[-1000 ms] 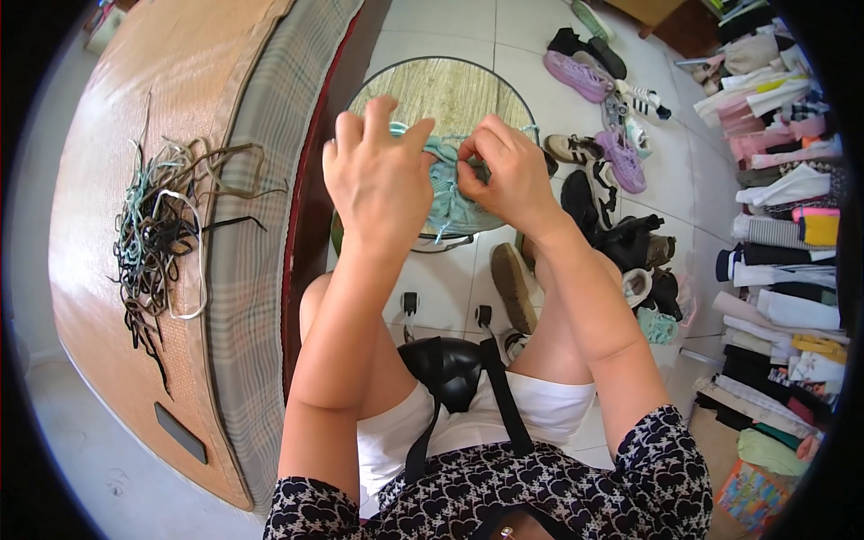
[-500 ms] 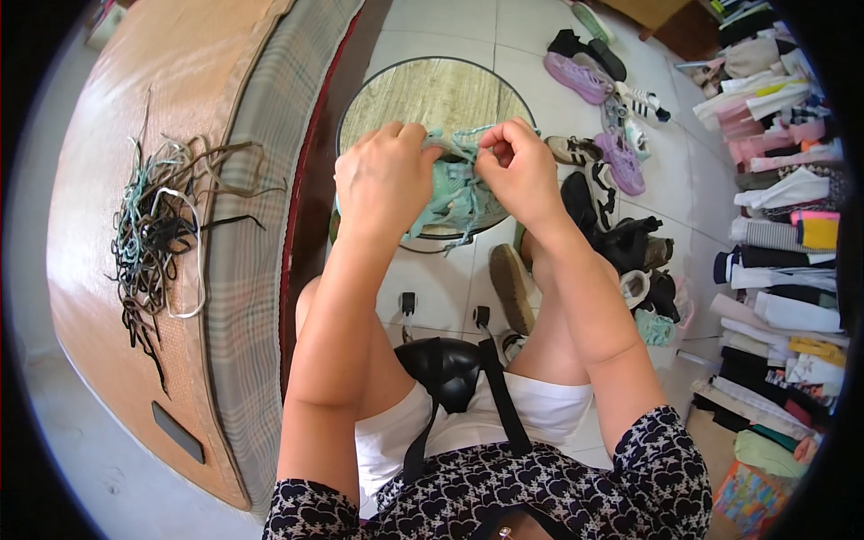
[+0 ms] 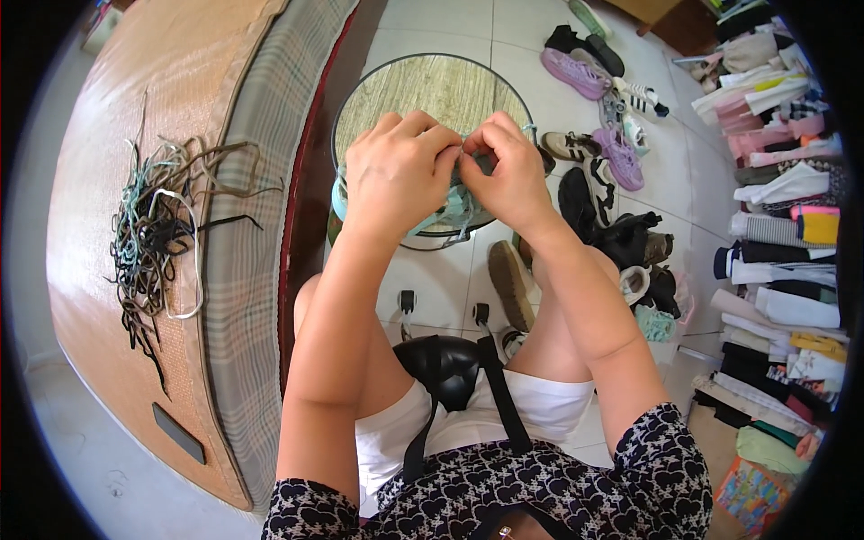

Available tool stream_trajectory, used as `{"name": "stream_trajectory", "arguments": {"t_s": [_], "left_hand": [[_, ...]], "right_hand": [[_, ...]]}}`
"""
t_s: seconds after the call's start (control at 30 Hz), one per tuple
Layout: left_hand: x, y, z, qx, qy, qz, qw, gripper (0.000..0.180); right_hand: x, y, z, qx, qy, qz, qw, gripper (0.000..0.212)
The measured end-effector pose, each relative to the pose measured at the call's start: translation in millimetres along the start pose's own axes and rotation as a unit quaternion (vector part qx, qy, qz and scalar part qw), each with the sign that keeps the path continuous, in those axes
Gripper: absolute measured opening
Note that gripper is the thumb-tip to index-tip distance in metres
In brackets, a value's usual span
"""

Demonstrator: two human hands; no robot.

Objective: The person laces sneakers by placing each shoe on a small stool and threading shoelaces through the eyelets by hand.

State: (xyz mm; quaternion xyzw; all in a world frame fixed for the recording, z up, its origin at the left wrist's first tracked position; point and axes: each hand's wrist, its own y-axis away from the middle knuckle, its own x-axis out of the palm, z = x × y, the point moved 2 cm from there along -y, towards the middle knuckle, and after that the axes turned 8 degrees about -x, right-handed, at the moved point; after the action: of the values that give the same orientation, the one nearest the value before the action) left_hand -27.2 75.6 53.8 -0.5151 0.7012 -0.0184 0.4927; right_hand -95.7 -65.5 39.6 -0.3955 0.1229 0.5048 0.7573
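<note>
A mint-green lace-up shoe (image 3: 456, 203) rests on a small round table (image 3: 430, 85) with a wood-look top, largely covered by my hands. My left hand (image 3: 399, 171) reaches over the shoe, thumb and forefinger pinched together. Opposite it, my right hand (image 3: 506, 171) is closed in a pinch too, and the fingertips of both hands almost meet above the shoe. They appear to grip a mint shoelace (image 3: 530, 131), of which a strand shows beyond my right hand. The exact spot between the fingertips is hidden.
To the left, a tangle of loose shoelaces (image 3: 157, 234) and a dark flat phone-like object (image 3: 178, 433) lie on a mat-covered bed (image 3: 85, 270). Several shoes (image 3: 619, 160) stand on the tiled floor at right, beside rows of folded clothes (image 3: 778, 234). A black pouch (image 3: 441, 373) with straps sits at my lap.
My hands have drawn together, the left moving slightly right and the right slightly left. Less of the shoe shows between them now.
</note>
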Motion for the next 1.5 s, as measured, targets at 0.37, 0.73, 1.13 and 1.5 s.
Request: {"name": "stream_trajectory", "arguments": {"t_s": [0.37,0.73,1.13,1.5], "left_hand": [[3,-1,-8,-0.073,-0.04,0.037,0.996,0.007],[0,-1,-5,-0.053,-0.02,0.03,0.998,0.012],[2,0,-3,-0.087,-0.005,0.05,0.995,0.012],[-2,-4,-5,-0.131,-0.015,0.052,0.99,0.011]], "right_hand": [[-5,4,-20,0.1,-0.012,-0.005,0.995,0.016],[-11,0,6,-0.075,0.085,-0.001,0.994,0.011],[-24,-3,0,-0.037,0.098,-0.019,0.994,0.015],[-63,4,-51,0.123,0.112,0.011,0.986,0.013]]}}
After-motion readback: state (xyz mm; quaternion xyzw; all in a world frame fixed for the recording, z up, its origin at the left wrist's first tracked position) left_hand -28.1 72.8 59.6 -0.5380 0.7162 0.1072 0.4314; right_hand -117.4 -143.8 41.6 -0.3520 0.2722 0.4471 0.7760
